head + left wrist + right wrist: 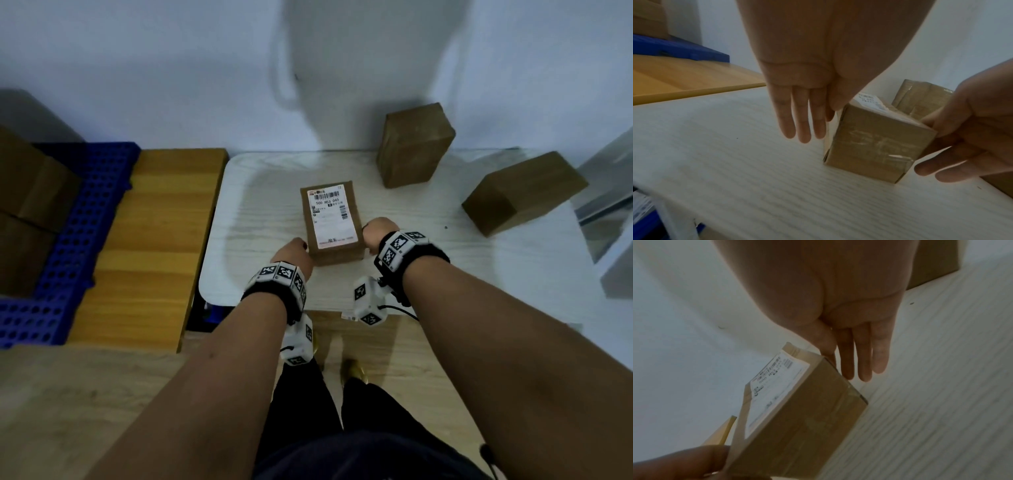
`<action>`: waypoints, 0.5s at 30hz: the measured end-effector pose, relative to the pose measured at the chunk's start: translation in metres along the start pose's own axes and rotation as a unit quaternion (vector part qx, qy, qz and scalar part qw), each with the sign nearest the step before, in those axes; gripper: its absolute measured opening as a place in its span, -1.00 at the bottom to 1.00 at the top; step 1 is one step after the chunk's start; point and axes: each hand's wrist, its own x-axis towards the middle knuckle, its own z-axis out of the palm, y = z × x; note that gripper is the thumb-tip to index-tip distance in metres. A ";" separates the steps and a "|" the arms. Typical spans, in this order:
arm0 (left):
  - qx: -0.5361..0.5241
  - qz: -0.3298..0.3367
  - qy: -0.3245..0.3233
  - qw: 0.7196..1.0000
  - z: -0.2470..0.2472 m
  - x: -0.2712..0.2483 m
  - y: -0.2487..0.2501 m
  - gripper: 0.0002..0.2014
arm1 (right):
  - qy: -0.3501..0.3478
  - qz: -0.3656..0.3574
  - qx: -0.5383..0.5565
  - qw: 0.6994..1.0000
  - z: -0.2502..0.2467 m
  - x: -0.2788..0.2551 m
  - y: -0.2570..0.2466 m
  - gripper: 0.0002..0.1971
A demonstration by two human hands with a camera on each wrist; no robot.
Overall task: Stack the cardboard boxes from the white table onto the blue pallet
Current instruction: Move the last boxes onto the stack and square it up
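the labelled box (331, 222) lies flat on the white table (260, 219), long axis running away from the person, label up. left hand (293, 255) and right hand (376, 233) flank its near end, fingers straight, gripping nothing.

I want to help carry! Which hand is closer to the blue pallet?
Left hand: it flanks the labelled brown cardboard box on the side facing the blue plastic pallet. The right hand helps lift.

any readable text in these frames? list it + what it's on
"500 H53 045": white shipping label on top of the labelled box, under the barcode.
All other print on that label: too small or blurred to read.
Wrist markers: black-and-white code patterns, no words.
Two plain boxes: no text visible.
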 end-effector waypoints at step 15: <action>-0.100 -0.017 0.059 0.993 -0.009 -0.026 -0.004 -0.68 | -0.001 -0.025 0.086 0.996 0.022 -0.022 -0.031 -0.35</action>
